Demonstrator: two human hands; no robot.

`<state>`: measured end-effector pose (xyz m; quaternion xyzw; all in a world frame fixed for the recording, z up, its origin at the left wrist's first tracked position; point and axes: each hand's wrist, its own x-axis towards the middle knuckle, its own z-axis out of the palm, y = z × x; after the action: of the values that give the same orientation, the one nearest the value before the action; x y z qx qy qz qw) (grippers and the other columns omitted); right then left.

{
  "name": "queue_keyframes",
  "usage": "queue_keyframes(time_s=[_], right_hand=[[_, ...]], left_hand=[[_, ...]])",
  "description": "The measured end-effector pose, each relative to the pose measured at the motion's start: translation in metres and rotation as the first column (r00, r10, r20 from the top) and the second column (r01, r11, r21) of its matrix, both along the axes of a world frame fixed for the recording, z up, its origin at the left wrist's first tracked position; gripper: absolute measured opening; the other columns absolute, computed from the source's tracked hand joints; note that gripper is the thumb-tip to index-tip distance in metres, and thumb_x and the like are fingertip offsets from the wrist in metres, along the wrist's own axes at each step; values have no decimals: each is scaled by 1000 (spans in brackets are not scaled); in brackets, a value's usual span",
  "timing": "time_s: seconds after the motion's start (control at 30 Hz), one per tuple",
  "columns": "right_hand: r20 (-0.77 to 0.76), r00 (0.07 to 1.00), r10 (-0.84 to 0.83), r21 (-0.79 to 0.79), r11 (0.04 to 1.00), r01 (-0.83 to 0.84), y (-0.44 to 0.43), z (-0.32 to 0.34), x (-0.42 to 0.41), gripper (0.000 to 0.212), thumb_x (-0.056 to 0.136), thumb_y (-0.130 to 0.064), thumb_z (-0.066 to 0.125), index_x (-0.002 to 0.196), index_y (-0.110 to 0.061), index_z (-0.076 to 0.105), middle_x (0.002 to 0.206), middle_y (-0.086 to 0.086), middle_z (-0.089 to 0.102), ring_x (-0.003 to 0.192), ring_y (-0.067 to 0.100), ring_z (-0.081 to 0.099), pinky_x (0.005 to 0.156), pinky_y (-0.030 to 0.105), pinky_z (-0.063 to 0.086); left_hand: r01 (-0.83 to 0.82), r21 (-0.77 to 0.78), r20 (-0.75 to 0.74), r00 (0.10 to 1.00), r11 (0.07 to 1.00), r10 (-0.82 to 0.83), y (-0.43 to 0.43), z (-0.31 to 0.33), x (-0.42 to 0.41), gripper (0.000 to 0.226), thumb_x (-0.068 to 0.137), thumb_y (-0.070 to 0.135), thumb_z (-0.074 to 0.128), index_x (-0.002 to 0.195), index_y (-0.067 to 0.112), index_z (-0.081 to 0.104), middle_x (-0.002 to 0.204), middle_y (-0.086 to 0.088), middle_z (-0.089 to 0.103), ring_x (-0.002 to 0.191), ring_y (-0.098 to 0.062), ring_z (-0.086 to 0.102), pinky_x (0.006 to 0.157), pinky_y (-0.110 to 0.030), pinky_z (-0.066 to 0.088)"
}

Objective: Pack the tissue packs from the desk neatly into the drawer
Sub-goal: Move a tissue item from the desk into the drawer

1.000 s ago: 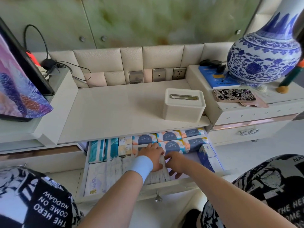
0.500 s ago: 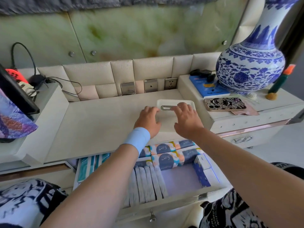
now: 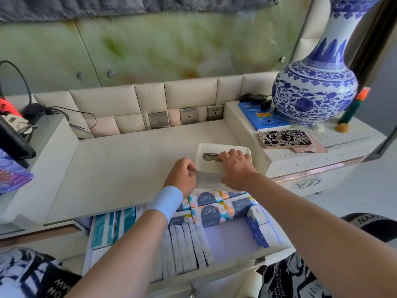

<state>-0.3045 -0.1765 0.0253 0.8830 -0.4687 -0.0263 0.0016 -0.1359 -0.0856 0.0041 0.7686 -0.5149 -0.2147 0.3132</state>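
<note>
Packs (image 3: 209,214) marked "S.pure" in drawer (image 3: 227,238), left hand (image 3: 182,176), right hand (image 3: 235,168) gripping box (image 3: 211,152)

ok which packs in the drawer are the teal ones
The striped packs at the far left of the drawer; the rest are navy, blue or pale grey.

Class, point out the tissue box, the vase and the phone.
tissue box (image 3: 214,148): head view, lid behind the slot.
vase (image 3: 314,93): head view, round belly.
phone (image 3: 284,139): head view, patterned case back.
</note>
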Motion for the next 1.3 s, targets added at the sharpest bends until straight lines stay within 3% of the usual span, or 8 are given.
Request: queue_keyframes(time_s=[0.1, 0.23, 0.43, 0.5, 0.63, 0.87, 1.17, 1.3], right_hand=[[60, 998, -6, 30, 1000, 5, 18, -1, -11, 65, 75, -38, 70, 133, -25, 43, 125, 5, 47, 116, 26, 45, 100, 44, 35], [154, 988, -9, 88, 996, -4, 40, 1, -35, 66, 69, -35, 71, 130, -28, 45, 123, 1, 46, 118, 25, 45, 101, 42, 36], [240, 971, -9, 255, 965, -54, 70, 3, -66, 69, 64, -36, 76, 127, -28, 47, 119, -4, 48, 109, 20, 48, 94, 32, 40], [236, 972, -1, 331, 940, -80, 80, 0, -72, 69, 64, -34, 79, 126, -27, 49, 116, -5, 49, 103, 17, 48, 85, 24, 38], [131, 990, 46, 389, 917, -94, 90, -12, -82, 67, 62, -36, 77, 122, -34, 48, 117, -7, 47, 104, 18, 50, 90, 32, 48], [-68, 973, 222, 338, 922, -187, 93, -16, -86, 70, 66, -39, 82, 126, -35, 47, 116, -6, 49, 106, 20, 52, 94, 35, 39], [-119, 937, 328, 407, 877, -255, 91, -6, -81, 65, 68, -47, 81, 123, -38, 48, 113, -10, 51, 101, 18, 55, 94, 36, 43], [-87, 951, 297, 456, 860, -227, 88, 1, -85, 61, 69, -41, 82, 121, -39, 51, 111, -12, 49, 102, 17, 53, 92, 35, 45]], left_hand=[[123, 222, 110, 983, 967, -150, 26, -10, -5, 22, 86, 13, 45, 85, 24, 64, 97, -1, 66, 86, -28, 61, 76, -31, 51], [339, 511, 216, 838, 790, -500, 54, -24, -28, 29, 93, 22, 43, 107, 30, 68, 125, 6, 61, 116, -24, 57, 98, -32, 45], [420, 777, 174, 573, 470, -801, 82, -51, -41, 53, 98, 40, 44, 149, 44, 29, 162, 2, 18, 147, -27, 18, 118, -44, 24], [374, 802, 188, 582, 466, -791, 87, -52, -37, 51, 97, 43, 45, 146, 47, 34, 161, 3, 15, 146, -27, 19, 118, -43, 26], [309, 780, 250, 644, 545, -723, 93, -53, -31, 64, 89, 40, 56, 148, 35, 34, 154, 1, 26, 136, -27, 38, 110, -43, 38], [399, 691, 217, 680, 602, -700, 99, -54, -22, 38, 84, 36, 60, 117, 53, 62, 146, 12, 32, 134, -19, 33, 107, -38, 37], [403, 702, 244, 638, 587, -730, 99, -49, -23, 37, 92, 33, 53, 126, 47, 59, 150, 13, 32, 136, -19, 28, 107, -42, 37], [371, 732, 266, 616, 571, -741, 98, -47, -29, 43, 93, 30, 51, 135, 39, 52, 162, 9, 10, 144, -26, 17, 112, -45, 31]])
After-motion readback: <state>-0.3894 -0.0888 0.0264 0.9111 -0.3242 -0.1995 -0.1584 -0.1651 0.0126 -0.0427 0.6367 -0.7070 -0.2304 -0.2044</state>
